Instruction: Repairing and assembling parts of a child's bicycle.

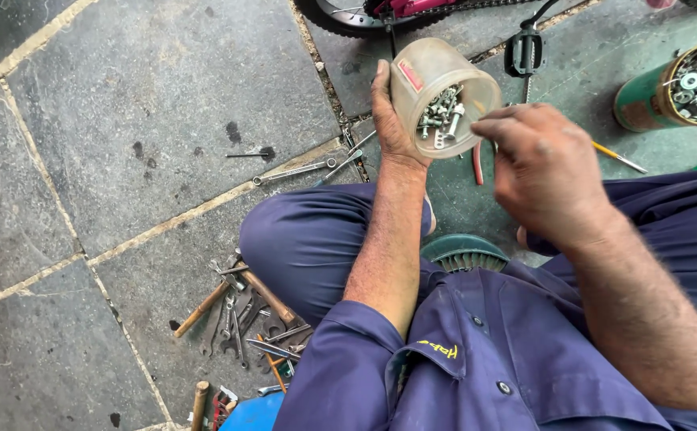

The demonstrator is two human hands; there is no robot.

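Note:
My left hand [390, 112] grips a translucent plastic jar [436, 80], tilted with its mouth toward me. Inside it lie several bolts and screws [440, 118]. My right hand [541, 164] hovers just right of the jar's mouth, fingers curled together at the rim; whether they pinch a small part is hidden. I sit low in dark blue work clothes, knees spread over a stone floor.
A green can [655, 100] full of washers and nuts lies at the right. Spanners and hammers [248, 315] are heaped by my left knee. One spanner [294, 171] lies further out. A bicycle wheel [348, 16] and pedal [524, 52] are at the top.

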